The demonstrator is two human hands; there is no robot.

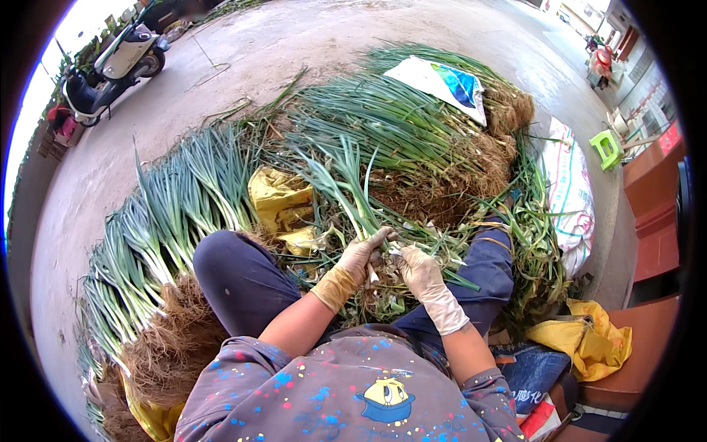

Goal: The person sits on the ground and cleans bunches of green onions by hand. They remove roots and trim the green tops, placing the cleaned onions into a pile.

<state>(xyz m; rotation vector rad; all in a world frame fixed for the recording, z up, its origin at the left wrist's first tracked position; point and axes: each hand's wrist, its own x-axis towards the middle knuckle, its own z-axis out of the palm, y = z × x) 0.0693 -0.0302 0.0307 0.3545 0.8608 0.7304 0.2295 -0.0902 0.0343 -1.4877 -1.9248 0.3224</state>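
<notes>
Both my hands wear soiled rubber gloves and meet in front of my lap. My left hand [362, 257] is closed around the stalks of a few green onions [359, 212], whose leaves point away from me and whose white ends hang below the fist. Close beside it, my right hand [418, 271] has its fingers pinched at the stalks; a pale strip shows at its fingertips, too small to make out. Under the hands lies a heap of stripped leaves and peelings [442, 243].
Trimmed-looking onion bundles [177, 210] stand in rows to my left, roots towards me. Ahead lies a large pile of onions [381, 121] with a white sack [442, 85] on it. Yellow sacking [279, 196], a stuffed white sack [566, 193], a green stool [607, 149] and a scooter [119, 63] are around.
</notes>
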